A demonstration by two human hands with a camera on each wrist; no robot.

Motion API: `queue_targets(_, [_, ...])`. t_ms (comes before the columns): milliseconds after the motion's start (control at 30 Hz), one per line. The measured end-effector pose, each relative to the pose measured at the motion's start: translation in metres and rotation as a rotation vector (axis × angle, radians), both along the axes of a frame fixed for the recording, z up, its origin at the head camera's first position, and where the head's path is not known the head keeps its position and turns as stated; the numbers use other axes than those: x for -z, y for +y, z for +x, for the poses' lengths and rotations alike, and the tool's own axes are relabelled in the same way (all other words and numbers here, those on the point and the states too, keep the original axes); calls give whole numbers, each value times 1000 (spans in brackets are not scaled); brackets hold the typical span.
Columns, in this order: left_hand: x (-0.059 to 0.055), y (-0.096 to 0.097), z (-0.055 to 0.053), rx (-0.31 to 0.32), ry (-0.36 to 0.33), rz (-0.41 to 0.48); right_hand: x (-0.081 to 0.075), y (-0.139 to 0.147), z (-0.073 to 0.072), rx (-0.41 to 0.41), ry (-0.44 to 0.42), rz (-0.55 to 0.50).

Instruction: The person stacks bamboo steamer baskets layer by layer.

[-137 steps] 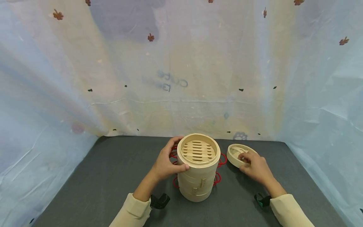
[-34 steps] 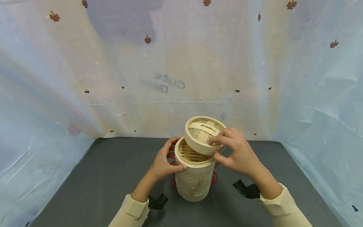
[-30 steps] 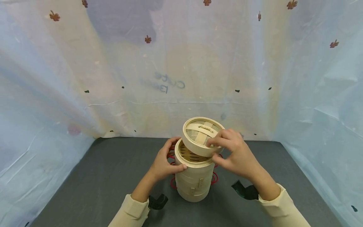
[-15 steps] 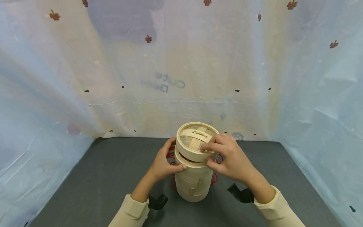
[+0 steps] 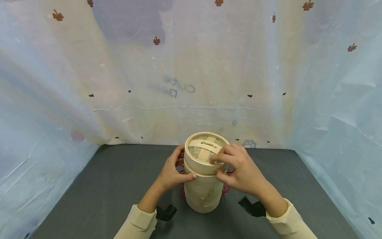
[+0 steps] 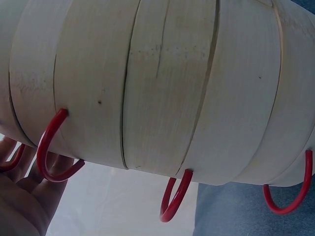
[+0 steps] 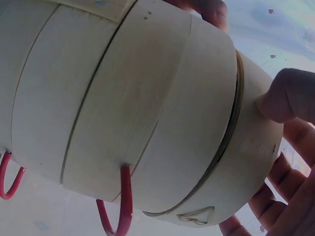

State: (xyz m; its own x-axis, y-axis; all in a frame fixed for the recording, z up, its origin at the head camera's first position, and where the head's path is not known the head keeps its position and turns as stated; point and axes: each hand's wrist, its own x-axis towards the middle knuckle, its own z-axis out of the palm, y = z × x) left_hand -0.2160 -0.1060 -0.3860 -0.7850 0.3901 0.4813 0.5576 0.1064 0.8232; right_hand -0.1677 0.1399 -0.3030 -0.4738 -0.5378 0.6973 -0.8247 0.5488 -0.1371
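A tall stack of bamboo steamer baskets [image 5: 203,194] stands upright on the dark table, with red loop handles [image 6: 177,196] down its sides. On top sits the round woven steamer lid [image 5: 195,151]; a thin gap shows beneath its rim in the right wrist view. My left hand [image 5: 172,171] grips the upper basket from the left, thumb in front and fingers round the back. At the lid's right edge, my right hand [image 5: 240,169] pinches the rim, its thumb [image 7: 285,96] on the outer wall. The baskets' insides are hidden.
The dark grey table [image 5: 119,186] extends to both sides of the stack. Behind it hangs a pale plastic sheet [image 5: 191,66] with small leaf marks, and more sheeting closes off the left and right. Each wrist wears a black strap [image 5: 166,212].
My right hand has lifted the lid from the table at right, carried it left and lowered it onto the top basket. My left hand has kept its hold on the stack.
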Motion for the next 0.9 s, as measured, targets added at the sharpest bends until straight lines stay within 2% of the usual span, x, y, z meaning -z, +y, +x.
queue_targets(733, [1, 0, 0, 9, -11, 11, 3, -3, 3, -2, 10, 18])
queue_targets(900, [1, 0, 1, 15, -35, 19, 4, -3, 3, -6, 10, 24])
